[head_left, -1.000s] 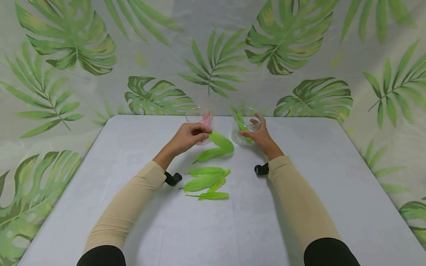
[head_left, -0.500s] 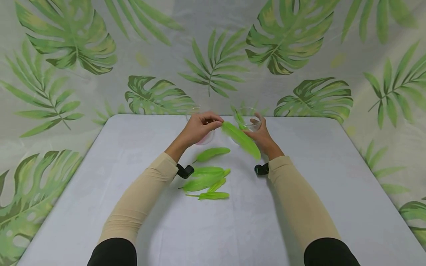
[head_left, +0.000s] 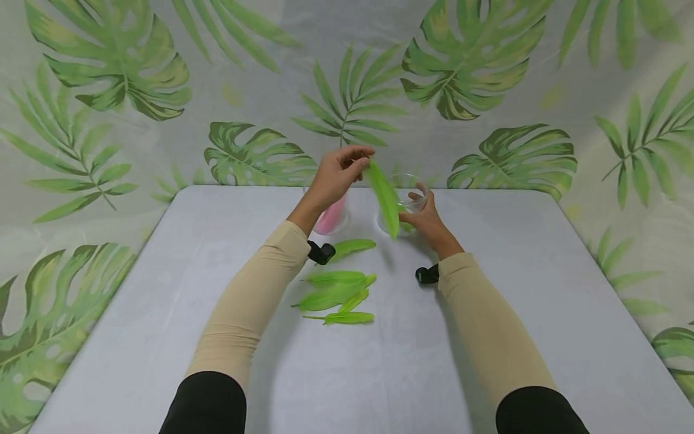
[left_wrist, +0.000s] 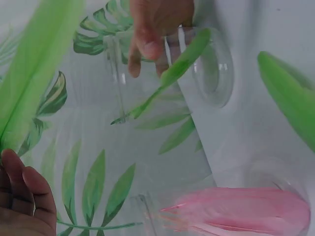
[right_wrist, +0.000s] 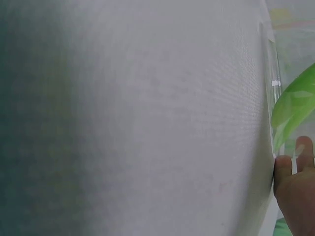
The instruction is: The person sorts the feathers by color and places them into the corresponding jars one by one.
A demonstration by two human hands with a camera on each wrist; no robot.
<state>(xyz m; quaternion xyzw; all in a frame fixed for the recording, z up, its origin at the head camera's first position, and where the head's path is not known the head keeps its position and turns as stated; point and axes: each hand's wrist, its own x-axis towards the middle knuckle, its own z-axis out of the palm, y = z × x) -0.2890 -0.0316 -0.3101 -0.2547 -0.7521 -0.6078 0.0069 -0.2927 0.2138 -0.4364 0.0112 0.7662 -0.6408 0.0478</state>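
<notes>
My left hand (head_left: 336, 175) pinches a bright green feather (head_left: 386, 202) near its quill end. The feather hangs down in front of a clear cup, apart from the table. Around that clear cup (left_wrist: 118, 69) my right hand (head_left: 429, 224) has its fingers and thumb, holding it upright on the table. Inside it stands another green feather (left_wrist: 184, 61). A second clear cup (left_wrist: 143, 209) with pink feathers (left_wrist: 246, 210) is partly hidden behind my left hand in the head view. In the right wrist view, only part of the right hand (right_wrist: 298, 189) shows beside the cup.
Several loose green feathers (head_left: 331, 292) lie on the white-covered table (head_left: 412, 361) between my forearms. One separate feather (head_left: 355, 246) lies nearer the cups. A leaf-patterned cloth (head_left: 260, 78) hangs right behind the table's far edge.
My left hand has lifted the green feather off the table, moving it right and up toward the cup, where it now hangs downward. The right hand stays on the cup.
</notes>
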